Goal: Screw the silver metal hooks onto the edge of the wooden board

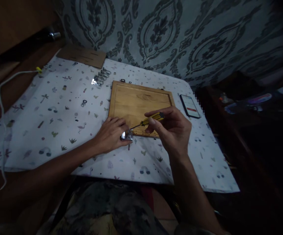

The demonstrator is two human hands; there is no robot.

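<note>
My right hand (174, 129) pinches a screwdriver (152, 119) by its yellow and black handle. The thin shaft slants down to the left, and its tip reaches a shiny metal fitting (127, 135) at the near left corner of a framed wooden panel (141, 102). My left hand (113, 134) grips that fitting against the corner, thumb on the near side and fingers over the panel. Whether the tip sits in a screw is too small to tell. Small dark holes or screws run along the panel's near edge.
Several metal fittings (102, 77) lie in a row behind the panel, near a piece of cardboard (82, 56). A phone (189, 106) with its screen lit rests at the right. A white cable (1, 98) hangs over the left side of the patterned tablecloth (58, 130). A patterned wall stands behind.
</note>
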